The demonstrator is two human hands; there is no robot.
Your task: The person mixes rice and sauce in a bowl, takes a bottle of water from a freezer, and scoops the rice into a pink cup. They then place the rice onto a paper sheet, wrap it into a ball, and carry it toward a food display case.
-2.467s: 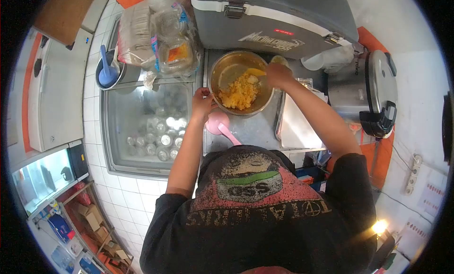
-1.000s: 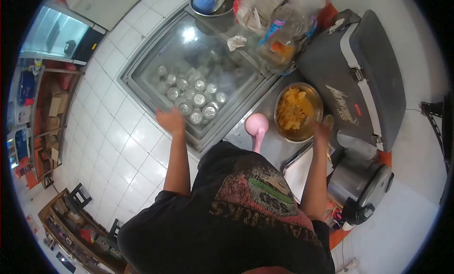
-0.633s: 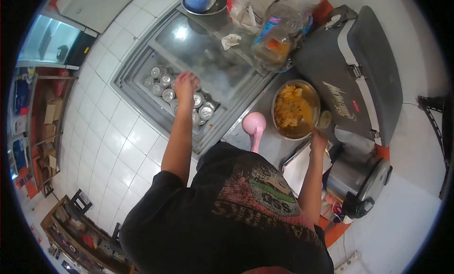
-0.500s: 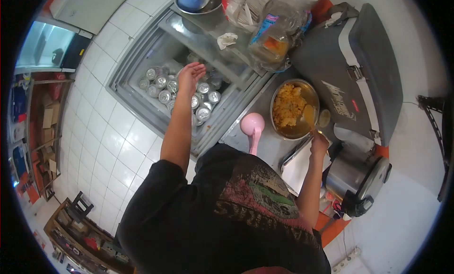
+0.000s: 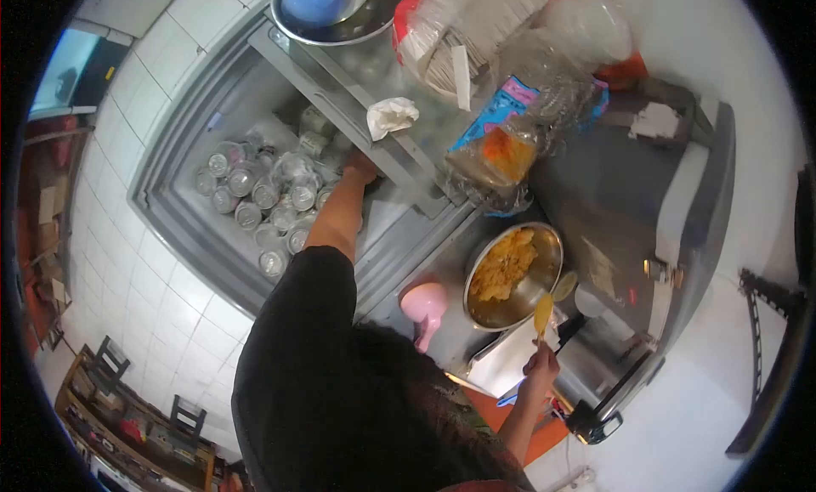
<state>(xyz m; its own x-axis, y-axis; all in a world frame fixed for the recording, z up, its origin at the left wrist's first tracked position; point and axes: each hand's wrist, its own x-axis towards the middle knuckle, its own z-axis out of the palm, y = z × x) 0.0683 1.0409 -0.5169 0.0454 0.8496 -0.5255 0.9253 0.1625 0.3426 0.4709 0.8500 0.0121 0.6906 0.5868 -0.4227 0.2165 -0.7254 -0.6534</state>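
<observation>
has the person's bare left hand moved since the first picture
Yes: judged against the fixed grey-framed chest freezer, the bare left hand has gone from outside, beside the round steel bowl, leftward and down inside.

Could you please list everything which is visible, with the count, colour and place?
Freezer: one, grey, left
Cans: over ten, silvery, in freezer
Bowl: one, silver, centre right
Food: one heap, orange, in bowl
Spatula: one, yellow, at bowl's rim
Scoop: one, pink, left of bowl
Tray: one, whitish, below bowl
Cooker: one, silver and black, lower right
Cooler box: one, grey, right
Plastic packages: several, clear with red and blue, upper centre
Tissue: one, white, on freezer
Pan: one, dark, top
Ladle: one, blue, in pan
Shelf: one, reddish, far left
Smaller edge items: unclear
Shirt: one, black, lower centre
Left hand: one, bare, inside freezer, partly hidden
Right hand: one, bare, holding spatula
</observation>
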